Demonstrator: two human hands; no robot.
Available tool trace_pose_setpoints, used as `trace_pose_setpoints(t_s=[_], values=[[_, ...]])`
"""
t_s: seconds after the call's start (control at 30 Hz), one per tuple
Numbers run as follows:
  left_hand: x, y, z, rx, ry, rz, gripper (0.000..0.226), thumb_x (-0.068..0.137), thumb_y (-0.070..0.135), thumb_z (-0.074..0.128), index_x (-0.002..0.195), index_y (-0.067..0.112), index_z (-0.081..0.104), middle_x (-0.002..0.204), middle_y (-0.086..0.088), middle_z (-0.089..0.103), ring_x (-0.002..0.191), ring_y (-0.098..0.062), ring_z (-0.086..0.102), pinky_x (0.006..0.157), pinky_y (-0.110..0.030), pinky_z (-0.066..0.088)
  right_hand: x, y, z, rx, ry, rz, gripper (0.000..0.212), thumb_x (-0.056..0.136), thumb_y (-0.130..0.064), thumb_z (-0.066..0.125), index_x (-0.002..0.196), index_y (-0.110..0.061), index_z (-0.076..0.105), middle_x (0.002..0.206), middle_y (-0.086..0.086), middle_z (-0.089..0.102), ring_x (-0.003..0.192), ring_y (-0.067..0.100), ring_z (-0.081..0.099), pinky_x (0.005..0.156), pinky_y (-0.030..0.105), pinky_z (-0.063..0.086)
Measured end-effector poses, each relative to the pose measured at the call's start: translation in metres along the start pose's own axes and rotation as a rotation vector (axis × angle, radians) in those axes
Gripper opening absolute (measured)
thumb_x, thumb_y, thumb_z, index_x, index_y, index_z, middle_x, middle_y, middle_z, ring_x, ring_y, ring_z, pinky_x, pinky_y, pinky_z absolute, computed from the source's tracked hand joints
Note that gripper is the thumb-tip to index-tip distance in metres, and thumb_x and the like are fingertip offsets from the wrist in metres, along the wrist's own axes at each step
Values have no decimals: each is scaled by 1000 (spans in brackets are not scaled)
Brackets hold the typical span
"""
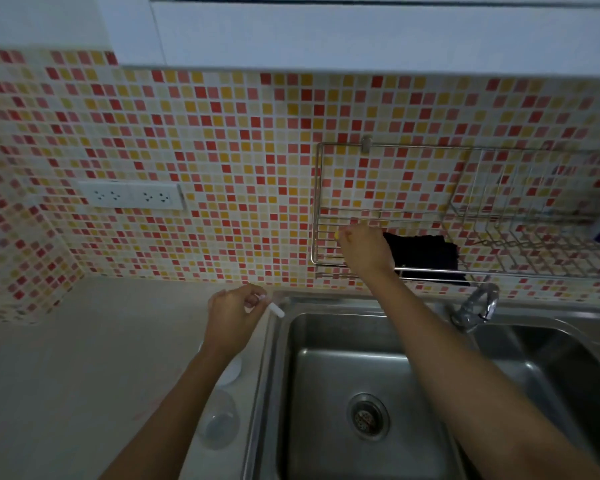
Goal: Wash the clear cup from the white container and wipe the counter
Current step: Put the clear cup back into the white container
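Cup (218,422): clear, on the counter (84,358) just left of the sink (343,375) – nearest the camera, under the left forearm.
Left hand (234,313): beyond the cup, by the sink's back-left corner, pinching a small white piece (277,310).
Right hand (364,251): farthest – above the sink at the wire rack (465,216), curled on something yellow; grip unclear.
Nearer hand: left.

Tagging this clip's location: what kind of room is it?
Most likely a home kitchen: a stainless double sink with a tap, a wire dish rack hung on a mosaic tile backsplash, and a counter beside the sink.
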State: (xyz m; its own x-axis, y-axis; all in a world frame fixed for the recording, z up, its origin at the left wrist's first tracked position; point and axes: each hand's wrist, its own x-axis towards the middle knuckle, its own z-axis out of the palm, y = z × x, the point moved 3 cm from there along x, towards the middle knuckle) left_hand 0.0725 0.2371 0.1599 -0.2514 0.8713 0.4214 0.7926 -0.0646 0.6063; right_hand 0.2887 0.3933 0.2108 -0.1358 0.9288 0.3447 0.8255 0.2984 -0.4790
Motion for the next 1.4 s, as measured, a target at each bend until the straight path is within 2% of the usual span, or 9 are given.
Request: trace_pose_setpoints(t_s=[0.07,0.13,0.27,0.4,0.57,0.8,0.97,1.33,1.4], values=[[0,-15,-12,21,17,-1,10,83,28,72,87,20,73,71,7,71,65,-7,62,80,-42,53,-35,-23,-1,-1,232,-181,25,95,-22,50,82,-13,70,81,5,70,73,19,64,76,32,53],[-1,-34,-22,51,7,-23,12,83,27,72,90,18,74,75,1,73,67,-12,65,77,-39,54,-75,-43,18,77,306,-294,25,93,-16,54,114,-9,67,121,9,65,115,21,58,109,42,36],[-11,-68,-32,80,-55,-89,16,84,28,70,93,16,74,82,-2,75,72,-14,67,74,-27,51,-142,-59,77,307,200,-263,60,93,-8,54,147,-8,31,160,9,14,146,22,18,115,40,29],[-27,-102,-33,62,-137,-154,31,78,41,57,91,18,74,81,-1,75,70,-12,67,75,-25,51,-172,-64,160,337,-212,-162,79,87,-3,57,152,-18,14,161,-5,-8,148,16,8,112,42,33],[-39,-133,-26,84,-173,-187,29,77,42,57,86,21,75,78,0,74,69,-17,68,75,-35,54,-177,-69,220,354,-632,-77,91,83,-34,71,153,-18,13,161,0,3,147,15,6,114,24,9],[-44,-152,-10,89,-238,-190,18,78,34,63,89,24,74,85,2,75,73,-17,68,81,-46,52,-171,-89,233,395,-727,-28,94,78,-44,75,150,-20,20,157,-3,23,141,16,26,113,34,25],[-43,-155,-1,88,-229,-124,21,77,32,60,83,19,75,80,0,75,68,-19,68,76,-40,54,-169,-99,237,480,-761,49,52,81,-38,74,126,-31,48,124,-6,58,110,11,57,98,32,48],[-23,-154,13,420,-433,52,16,82,21,70,97,20,75,95,-6,74,89,-26,68,96,-34,39,-174,-102,246,382,-794,152,87,75,-52,73,144,-30,26,143,0,47,126,23,50,105,43,43],[-23,-152,11,436,-505,73,21,70,20,81,91,18,77,86,-5,75,77,-22,70,86,-29,50,-175,-101,248,390,-806,157,88,75,-54,72,145,-31,24,144,0,46,128,23,50,106,44,42]])
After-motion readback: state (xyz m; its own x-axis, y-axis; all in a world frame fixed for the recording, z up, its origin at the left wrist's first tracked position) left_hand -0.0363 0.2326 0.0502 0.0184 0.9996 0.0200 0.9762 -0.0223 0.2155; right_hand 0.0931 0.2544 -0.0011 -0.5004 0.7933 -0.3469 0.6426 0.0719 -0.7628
